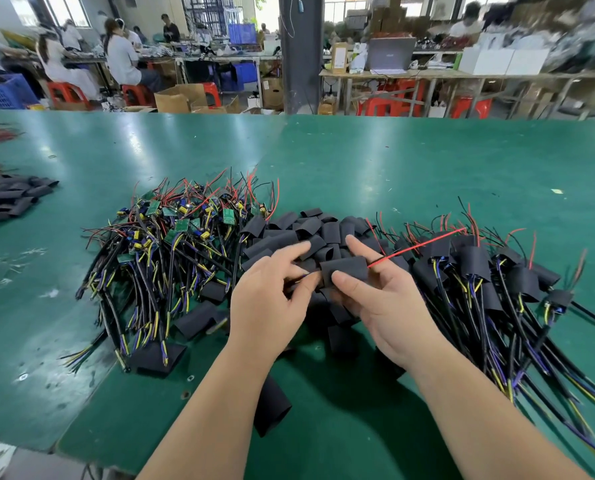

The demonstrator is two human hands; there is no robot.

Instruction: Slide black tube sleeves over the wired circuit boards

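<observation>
My right hand (379, 296) pinches a black tube sleeve (346, 269) between thumb and fingers; a red wire (417, 247) pokes out of its right end. My left hand (272, 289) grips the wires at the sleeve's left end, where the board is hidden inside. Behind my hands lies a heap of loose black sleeves (306, 230). A pile of bare wired circuit boards (171, 233) sits to the left. Sleeved boards with their cables (479, 271) are stacked to the right.
The green table (393, 161) stretches far ahead. Another heap of black sleeves (12, 199) lies at the far left edge. Single sleeves (272, 407) lie near my forearms. People work at benches beyond the table.
</observation>
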